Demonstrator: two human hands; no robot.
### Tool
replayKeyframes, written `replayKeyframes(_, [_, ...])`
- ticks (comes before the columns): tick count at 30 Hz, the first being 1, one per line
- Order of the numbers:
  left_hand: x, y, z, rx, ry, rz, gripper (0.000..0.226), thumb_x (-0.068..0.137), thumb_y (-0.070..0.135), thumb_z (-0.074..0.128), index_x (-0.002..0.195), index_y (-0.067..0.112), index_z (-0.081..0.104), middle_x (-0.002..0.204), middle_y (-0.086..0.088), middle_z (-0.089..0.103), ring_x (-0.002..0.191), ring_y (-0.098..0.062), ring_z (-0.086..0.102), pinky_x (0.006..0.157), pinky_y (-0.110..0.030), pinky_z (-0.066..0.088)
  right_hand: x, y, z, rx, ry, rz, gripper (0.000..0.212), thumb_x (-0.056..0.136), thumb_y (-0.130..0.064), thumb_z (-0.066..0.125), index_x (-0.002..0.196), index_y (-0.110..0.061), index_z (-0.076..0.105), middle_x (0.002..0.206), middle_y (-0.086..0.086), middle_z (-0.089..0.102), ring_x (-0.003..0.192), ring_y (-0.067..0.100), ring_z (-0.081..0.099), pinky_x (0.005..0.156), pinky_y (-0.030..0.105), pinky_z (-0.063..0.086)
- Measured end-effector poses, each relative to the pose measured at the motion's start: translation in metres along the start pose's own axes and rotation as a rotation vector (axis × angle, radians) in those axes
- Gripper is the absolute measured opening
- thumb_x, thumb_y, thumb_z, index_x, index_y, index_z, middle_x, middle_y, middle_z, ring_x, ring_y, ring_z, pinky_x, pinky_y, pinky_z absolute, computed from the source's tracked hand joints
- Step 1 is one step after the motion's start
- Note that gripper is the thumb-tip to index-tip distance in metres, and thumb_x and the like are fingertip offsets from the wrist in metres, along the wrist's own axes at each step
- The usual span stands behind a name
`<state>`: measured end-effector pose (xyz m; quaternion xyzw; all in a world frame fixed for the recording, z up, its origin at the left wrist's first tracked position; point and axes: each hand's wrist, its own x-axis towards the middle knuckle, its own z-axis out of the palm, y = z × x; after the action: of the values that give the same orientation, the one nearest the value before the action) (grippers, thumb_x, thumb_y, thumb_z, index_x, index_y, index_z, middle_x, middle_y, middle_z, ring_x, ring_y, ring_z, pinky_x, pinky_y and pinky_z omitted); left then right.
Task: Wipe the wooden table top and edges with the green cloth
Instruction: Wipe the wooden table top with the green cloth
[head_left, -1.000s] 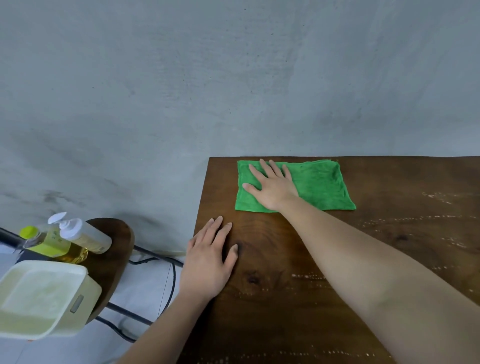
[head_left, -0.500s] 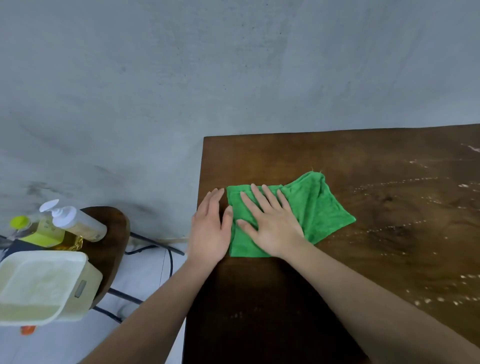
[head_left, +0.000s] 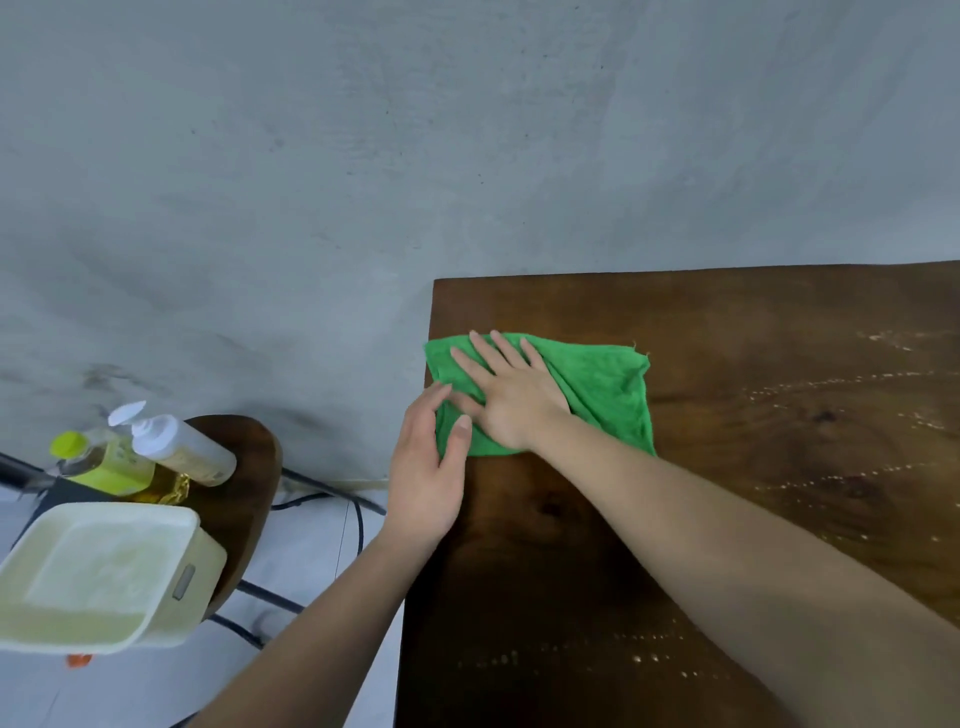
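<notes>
Head view looks down on a dark brown wooden surface (head_left: 727, 441) whose left far corner sits against a grey plastered wall (head_left: 363, 156). On that corner lies a bright green, fuzzy cloth (head_left: 602, 395), roughly square, rumpled into long diagonal folds, with a loose thread at its far right corner; its left border reaches the left edge of the surface. The right hand (head_left: 511, 400) lies flat and spread on the left part of the cloth, fingers straight, pressing down and gripping nothing. The left hand (head_left: 428, 478) rests at the surface's left edge, unclenched, its thumb and fingertips touching the near left part of the cloth; whether it pinches the fabric cannot be told. Pale speckled streaks cross the wood to the right and near the bottom. To the left, well apart, a dark round wooden stool (head_left: 244, 499) carries a cream plastic tub (head_left: 104, 577), a yellow-green bottle (head_left: 101, 462) and a clear bottle with a white cap (head_left: 176, 447). The tub is cut off by the picture's left border, the stool mostly hidden under it, and the bottle labels are too blurred to read
</notes>
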<state>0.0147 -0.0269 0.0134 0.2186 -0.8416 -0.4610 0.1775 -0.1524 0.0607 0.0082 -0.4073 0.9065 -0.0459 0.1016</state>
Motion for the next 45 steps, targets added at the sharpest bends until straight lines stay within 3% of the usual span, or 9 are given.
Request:
replayKeyframes(4, [0.002, -0.009, -0.011, 0.024, 0.02, -0.073, 0.048, 0.116, 0.04, 0.05, 0.162, 0.029, 0.047, 0.164, 0.014, 0.048, 0.147, 0.006, 0.04, 0.12, -0.015, 0.028, 0.063, 0.003, -0.012, 0.027, 0.008, 0.053, 0.082, 0.107, -0.08, 0.008, 0.178, -0.042, -0.001, 0.188, -0.005, -0.011, 0.173, 0.022, -0.012, 0.138, 0.055, -0.009])
replayKeyframes(11, [-0.002, -0.02, -0.027, 0.062, 0.016, -0.143, 0.049, 0.116, 0.045, 0.046, 0.163, 0.031, 0.046, 0.165, 0.017, 0.047, 0.143, 0.01, 0.036, 0.122, -0.022, 0.029, 0.096, 0.002, -0.023, 0.034, 0.008, 0.118, 0.08, 0.109, -0.076, 0.007, 0.179, -0.037, 0.0, 0.188, -0.002, -0.009, 0.174, 0.025, -0.01, 0.138, 0.053, -0.009])
replayKeyframes(16, [-0.006, -0.018, -0.039, 0.053, 0.018, -0.153, 0.048, 0.117, 0.043, 0.042, 0.163, 0.029, 0.048, 0.165, 0.012, 0.049, 0.141, 0.008, 0.039, 0.113, -0.016, 0.029, 0.035, -0.024, -0.004, 0.047, 0.032, 0.04, 0.081, 0.109, -0.076, 0.009, 0.179, -0.036, 0.002, 0.188, -0.002, -0.007, 0.174, 0.025, -0.01, 0.139, 0.053, -0.008])
replayKeyframes(24, [-0.021, -0.008, -0.049, 0.066, -0.017, -0.093, 0.046, 0.118, 0.042, 0.039, 0.16, 0.027, 0.05, 0.166, 0.01, 0.048, 0.152, -0.004, 0.041, 0.12, -0.022, 0.028, -0.108, -0.076, 0.036, 0.077, 0.035, -0.045, 0.082, 0.109, -0.076, 0.008, 0.18, -0.036, 0.006, 0.188, -0.001, -0.007, 0.173, 0.024, -0.015, 0.138, 0.053, -0.009])
replayKeyframes(31, [-0.047, 0.007, -0.04, 0.111, -0.027, -0.099, 0.051, 0.116, 0.049, 0.042, 0.163, 0.029, 0.047, 0.171, 0.011, 0.041, 0.155, -0.003, 0.035, 0.121, -0.021, 0.023, -0.211, -0.09, 0.06, 0.07, 0.055, -0.191, 0.078, 0.113, -0.073, 0.018, 0.18, -0.032, 0.014, 0.189, 0.002, 0.005, 0.174, 0.028, -0.004, 0.138, 0.056, -0.002])
replayKeyframes(37, [-0.085, 0.027, 0.012, 0.232, -0.081, -0.045, 0.061, 0.111, 0.059, 0.043, 0.164, 0.029, 0.045, 0.177, 0.008, 0.033, 0.164, -0.01, 0.026, 0.134, -0.039, 0.024, -0.28, -0.052, 0.068, 0.098, 0.076, -0.23, 0.075, 0.114, -0.073, 0.027, 0.179, -0.037, 0.017, 0.188, -0.002, 0.012, 0.174, 0.024, 0.002, 0.139, 0.05, 0.008])
replayKeyframes(42, [-0.107, 0.047, 0.052, 0.368, -0.097, -0.003, 0.063, 0.113, 0.061, 0.034, 0.165, 0.028, 0.044, 0.179, 0.006, 0.031, 0.168, -0.015, 0.017, 0.135, -0.053, 0.022, -0.322, 0.015, 0.058, 0.109, 0.065, -0.157, 0.076, 0.112, -0.078, 0.022, 0.179, -0.042, 0.013, 0.188, -0.009, 0.0, 0.174, 0.017, -0.008, 0.138, 0.048, 0.003])
replayKeyframes(45, [-0.116, 0.049, 0.069, 0.55, -0.141, 0.027, 0.066, 0.114, 0.063, 0.027, 0.17, 0.03, 0.037, 0.182, 0.004, 0.024, 0.17, -0.018, 0.009, 0.137, -0.053, 0.014, -0.342, 0.06, 0.054, 0.098, 0.082, -0.096, 0.076, 0.111, -0.08, 0.02, 0.178, -0.044, 0.011, 0.188, -0.011, -0.005, 0.173, 0.015, -0.01, 0.14, 0.047, 0.003])
